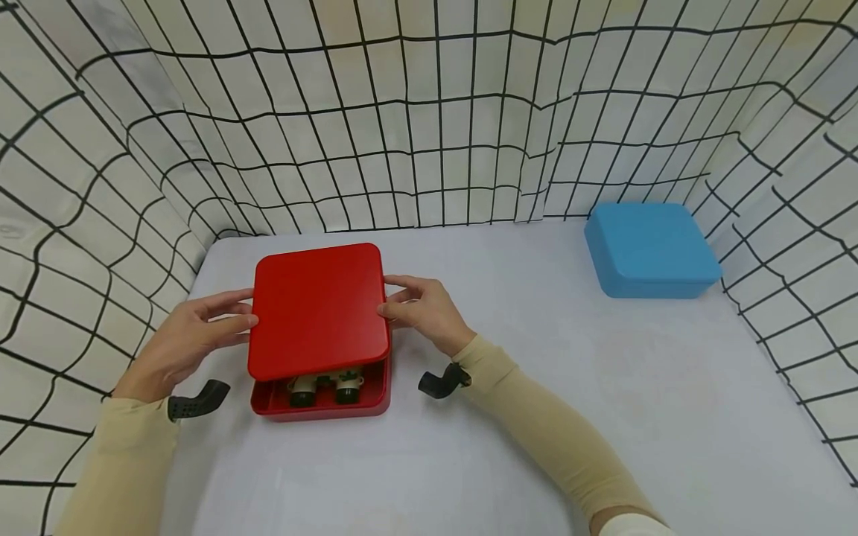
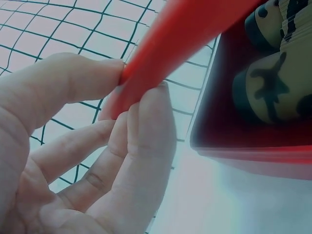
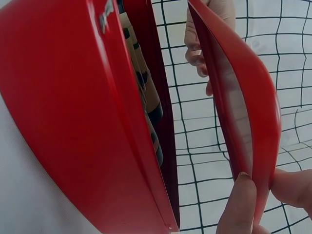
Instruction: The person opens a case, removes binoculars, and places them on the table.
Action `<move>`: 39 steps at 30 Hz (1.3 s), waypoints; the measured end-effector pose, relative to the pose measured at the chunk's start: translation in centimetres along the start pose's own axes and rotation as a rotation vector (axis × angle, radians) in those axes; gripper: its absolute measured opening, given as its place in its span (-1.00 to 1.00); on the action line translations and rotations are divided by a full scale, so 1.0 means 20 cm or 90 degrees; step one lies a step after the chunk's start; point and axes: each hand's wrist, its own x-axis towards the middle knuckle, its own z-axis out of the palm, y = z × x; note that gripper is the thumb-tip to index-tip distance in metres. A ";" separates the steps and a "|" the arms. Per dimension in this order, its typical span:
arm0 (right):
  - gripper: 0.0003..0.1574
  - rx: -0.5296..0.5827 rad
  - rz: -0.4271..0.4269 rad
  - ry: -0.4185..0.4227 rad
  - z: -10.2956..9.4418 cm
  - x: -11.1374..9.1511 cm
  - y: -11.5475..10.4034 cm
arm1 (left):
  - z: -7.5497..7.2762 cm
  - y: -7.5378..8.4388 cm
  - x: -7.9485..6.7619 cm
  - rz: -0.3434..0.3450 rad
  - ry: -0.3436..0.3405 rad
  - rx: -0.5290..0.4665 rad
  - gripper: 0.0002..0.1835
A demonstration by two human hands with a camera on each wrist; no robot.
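Note:
A red square lid [image 1: 318, 309] hovers just above its red box [image 1: 322, 402], shifted toward the far side so the box's near part shows. My left hand [image 1: 191, 339] pinches the lid's left edge [image 2: 161, 53] between thumb and fingers [image 2: 146, 122]. At the opposite edge my right hand [image 1: 422, 309] pinches the lid [image 3: 243, 112] the same way, fingertips [image 3: 239, 195] under the rim. Inside the box lie camouflage-patterned binoculars [image 1: 326, 387], also seen in the left wrist view [image 2: 273, 83] and along the box's wall [image 3: 87, 117] in the right wrist view.
A closed blue box [image 1: 650, 249] sits at the back right of the white table [image 1: 536, 387]. Grid-patterned cloth walls [image 1: 429, 119] enclose the table on three sides. Black camera mounts [image 1: 439, 381] stick out at both wrists.

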 end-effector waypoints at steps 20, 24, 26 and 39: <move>-0.26 -0.005 -0.020 0.014 -0.04 0.06 -0.03 | -0.02 0.03 0.11 0.010 0.009 -0.011 -0.21; -0.26 -0.005 -0.024 0.014 -0.05 0.08 -0.04 | -0.02 0.04 0.13 -0.001 0.007 -0.008 -0.19; -0.26 -0.002 -0.024 0.012 -0.05 0.09 -0.04 | -0.03 0.05 0.14 -0.002 0.007 -0.014 -0.17; -0.26 0.011 -0.034 0.025 -0.06 0.16 -0.07 | -0.06 0.07 0.22 -0.013 0.012 -0.024 -0.21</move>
